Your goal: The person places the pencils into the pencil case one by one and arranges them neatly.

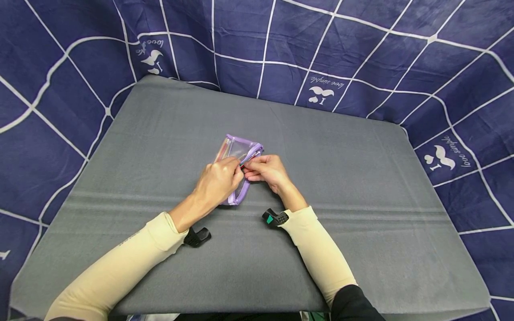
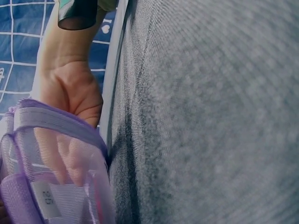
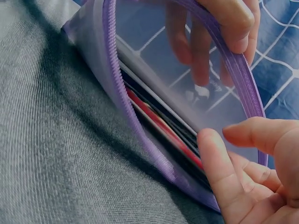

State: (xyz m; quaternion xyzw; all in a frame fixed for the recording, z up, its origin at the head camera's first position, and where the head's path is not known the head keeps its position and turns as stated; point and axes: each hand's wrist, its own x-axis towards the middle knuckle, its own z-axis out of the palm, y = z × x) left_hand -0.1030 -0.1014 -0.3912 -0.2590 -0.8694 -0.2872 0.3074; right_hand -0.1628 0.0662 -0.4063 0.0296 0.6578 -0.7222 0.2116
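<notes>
A see-through mesh pencil pouch [image 1: 242, 147] with purple zipper trim lies near the middle of the table, its mouth unzipped. My left hand [image 1: 218, 178] pinches the far zipper rim, thumb on one side and fingers [image 3: 201, 56] showing through the mesh. My right hand [image 1: 268, 171] is at the mouth, its index finger [image 3: 219, 172] reaching inside and its thumb apart from it. Between those two tips nothing shows. Several slim pens or pencils [image 3: 163, 126], one red, lie along the pouch's bottom. In the left wrist view, mesh partly covers the right hand [image 2: 70, 93].
Grey cloth covers the table [image 1: 361, 200], with creases running across it. Behind and at the sides hangs a navy curtain [image 1: 297, 40] with white grid lines. A black wrist camera [image 1: 196, 237] sits at the left cuff, another camera [image 1: 275, 217] at the right.
</notes>
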